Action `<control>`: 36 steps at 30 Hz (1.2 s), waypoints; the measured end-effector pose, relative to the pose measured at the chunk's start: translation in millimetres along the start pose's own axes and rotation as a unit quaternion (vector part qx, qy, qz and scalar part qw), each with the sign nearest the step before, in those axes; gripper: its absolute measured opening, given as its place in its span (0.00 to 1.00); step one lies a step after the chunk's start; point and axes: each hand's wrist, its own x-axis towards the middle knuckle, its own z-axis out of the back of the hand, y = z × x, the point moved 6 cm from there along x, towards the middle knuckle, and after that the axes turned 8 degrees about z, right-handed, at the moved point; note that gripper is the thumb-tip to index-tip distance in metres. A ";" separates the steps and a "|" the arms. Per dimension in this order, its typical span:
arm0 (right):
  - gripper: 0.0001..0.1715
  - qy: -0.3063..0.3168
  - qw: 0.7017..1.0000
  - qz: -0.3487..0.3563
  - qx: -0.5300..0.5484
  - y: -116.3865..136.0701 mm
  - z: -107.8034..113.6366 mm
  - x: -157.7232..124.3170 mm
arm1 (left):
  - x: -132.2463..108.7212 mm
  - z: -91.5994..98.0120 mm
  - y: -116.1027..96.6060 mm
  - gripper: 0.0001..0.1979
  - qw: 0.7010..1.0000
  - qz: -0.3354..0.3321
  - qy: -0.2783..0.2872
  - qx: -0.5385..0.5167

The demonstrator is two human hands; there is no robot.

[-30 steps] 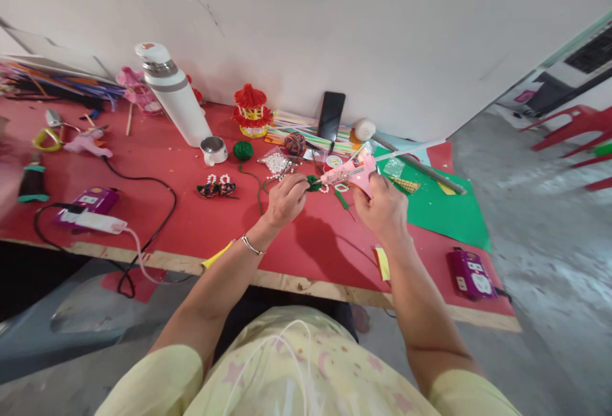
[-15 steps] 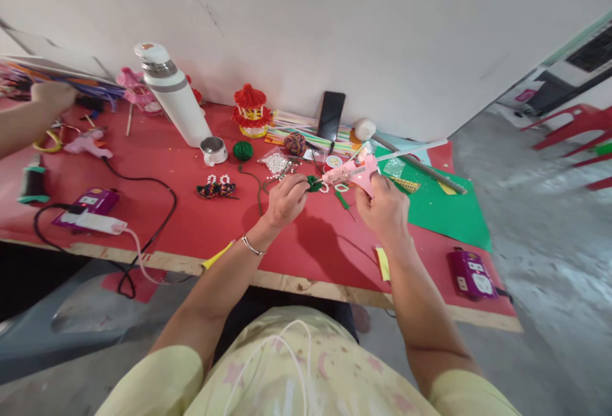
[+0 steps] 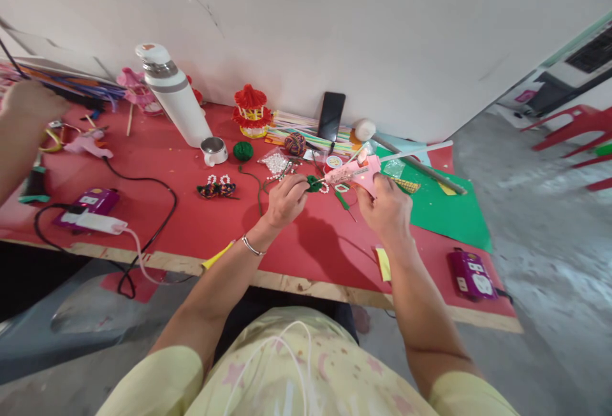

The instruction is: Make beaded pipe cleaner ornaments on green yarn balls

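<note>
Above the middle of the table, my left hand (image 3: 287,199) pinches a small green yarn piece (image 3: 313,183), which shows past the fingertips. A loop of white beads (image 3: 324,188) hangs by that piece. My right hand (image 3: 388,204) is wrapped round the handle of a pink glue gun (image 3: 356,172), with a long glue stick (image 3: 421,150) poking out of its back. The gun's nozzle points left, close to the green yarn; I cannot tell whether it touches. Below the gun lies a green-handled crochet hook (image 3: 342,199).
A white thermos (image 3: 176,97), a steel cup (image 3: 213,151), a green yarn ball (image 3: 243,151) and a dark beaded bow (image 3: 216,189) stand left. Behind are a red-yellow lantern (image 3: 251,111) and a phone (image 3: 331,116). A co-worker's hand (image 3: 36,102) reaches in at far left.
My right hand and the glue gun have shifted slightly right. My left hand stays in place. The co-worker's hand at far left has moved a little left.
</note>
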 end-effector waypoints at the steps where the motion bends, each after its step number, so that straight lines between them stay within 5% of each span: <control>1: 0.15 -0.001 1.000 -0.001 -0.001 -0.3 0.1 -0.2 | 0.3 0.6 -0.3 0.13 1.000 -0.001 -0.003 -0.005; 16: 0.16 0.000 1.000 -0.002 -0.002 -2.0 -0.8 -3.9 | -0.3 -2.1 5.4 0.11 0.999 0.048 0.007 0.007; 36: 0.23 -0.037 0.999 -0.027 -0.021 -1.2 1.6 -1.8 | 1.3 0.1 0.9 0.12 1.000 0.028 -0.010 -0.003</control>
